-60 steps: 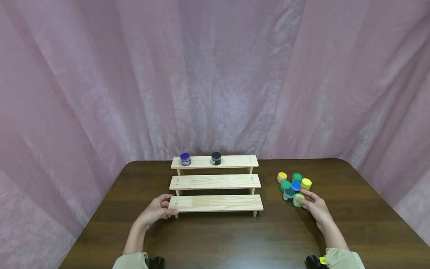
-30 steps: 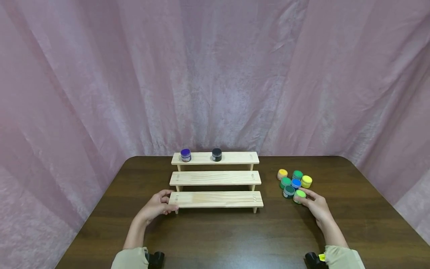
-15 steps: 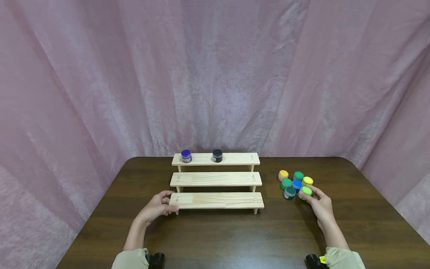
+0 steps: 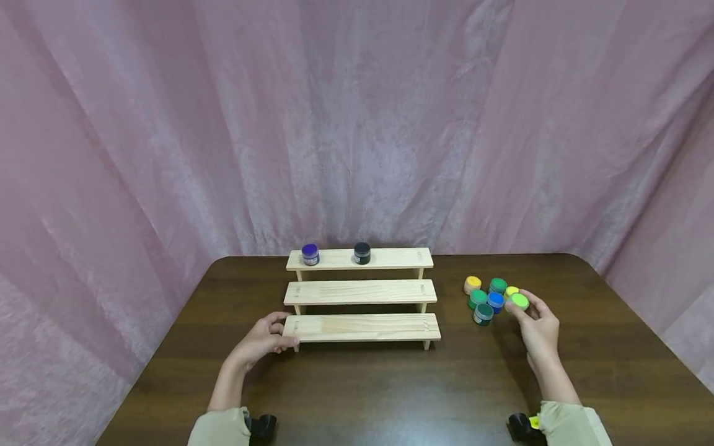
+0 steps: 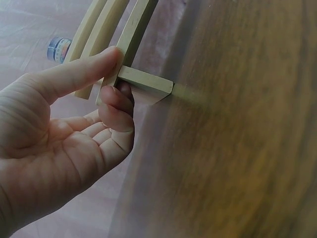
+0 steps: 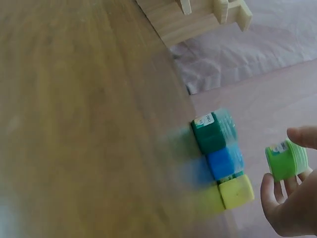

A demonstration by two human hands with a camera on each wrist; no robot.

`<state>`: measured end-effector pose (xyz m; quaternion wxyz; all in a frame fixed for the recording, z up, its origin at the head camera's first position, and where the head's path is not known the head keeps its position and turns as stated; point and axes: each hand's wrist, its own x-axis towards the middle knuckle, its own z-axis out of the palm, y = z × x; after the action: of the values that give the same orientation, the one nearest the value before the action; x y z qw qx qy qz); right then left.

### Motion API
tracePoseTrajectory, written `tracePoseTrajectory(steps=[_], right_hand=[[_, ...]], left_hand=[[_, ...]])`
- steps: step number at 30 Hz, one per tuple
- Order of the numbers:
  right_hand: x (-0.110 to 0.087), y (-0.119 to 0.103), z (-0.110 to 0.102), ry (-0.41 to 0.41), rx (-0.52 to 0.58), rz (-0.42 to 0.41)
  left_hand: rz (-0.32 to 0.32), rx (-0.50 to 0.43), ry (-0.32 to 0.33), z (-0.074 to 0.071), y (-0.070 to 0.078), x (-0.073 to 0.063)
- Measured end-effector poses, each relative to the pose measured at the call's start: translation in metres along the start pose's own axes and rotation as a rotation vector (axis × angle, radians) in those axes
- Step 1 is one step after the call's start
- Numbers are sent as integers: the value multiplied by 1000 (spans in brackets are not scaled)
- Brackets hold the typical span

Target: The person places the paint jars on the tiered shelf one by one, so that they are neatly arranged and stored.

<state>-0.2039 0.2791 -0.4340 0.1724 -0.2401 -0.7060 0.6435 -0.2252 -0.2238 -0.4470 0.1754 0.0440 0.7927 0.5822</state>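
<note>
My left hand (image 4: 261, 339) pinches the left end of the lowest step of a three-step wooden display stand (image 4: 362, 327); in the left wrist view the thumb lies on top of the step and curled fingers (image 5: 119, 114) are under it. A light green paint jar (image 6: 286, 161) is held between the thumb and fingers of my right hand (image 4: 540, 331), lifted clear of the table. Beside it stand other jars: a dark green one (image 4: 483, 314), a blue one (image 4: 495, 301) and a yellow one (image 6: 237, 192). The yellow jar is partly hidden behind the held jar in the head view.
On the stand's top step sit a purple jar (image 4: 310, 254) and a black jar (image 4: 362, 253). An orange-yellow jar (image 4: 472, 285) and two green jars belong to the cluster on the brown table (image 4: 362, 390). A pink curtain (image 4: 357, 124) hangs behind.
My right hand has raised the light green jar off the table and shifted it slightly away and to the right. The left hand keeps its hold on the stand.
</note>
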Motion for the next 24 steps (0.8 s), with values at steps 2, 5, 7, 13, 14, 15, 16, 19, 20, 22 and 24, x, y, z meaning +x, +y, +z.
tracePoseTrajectory(steps=[2, 5, 7, 13, 14, 15, 16, 19, 20, 22, 24], right_hand=[[1, -4, 3, 34, 26, -21], [3, -13, 8, 62, 48, -28], [3, -19, 11, 58, 43, -33], [-1, -32, 28, 43, 40, -59], [-2, -33, 31, 43, 45, -63], [-3, -34, 33, 41, 34, -66], [-4, -35, 36, 38, 33, -66], [-6, -40, 43, 9, 15, -62], [-6, -42, 45, -6, 3, -60], [-8, -46, 49, -43, 1, -56], [-9, -50, 55, -72, 2, -61]], left_hand=[[5, -5, -1, 0, 0, 0], [9, -5, -5, 0, 1, 1], [1, -8, -1, 0, 1, 1], [-7, -1, 3, 0, -1, 1], [-10, 1, 4, 0, -1, 1], [-14, -1, 7, 0, -1, 1], [-17, -1, 10, 0, -1, 1], [-20, 2, 12, 1, -1, 2], [-22, 0, 15, 1, 0, 2], [-23, -3, 20, 1, 0, 2], [-22, -5, 22, 1, 0, 1]])
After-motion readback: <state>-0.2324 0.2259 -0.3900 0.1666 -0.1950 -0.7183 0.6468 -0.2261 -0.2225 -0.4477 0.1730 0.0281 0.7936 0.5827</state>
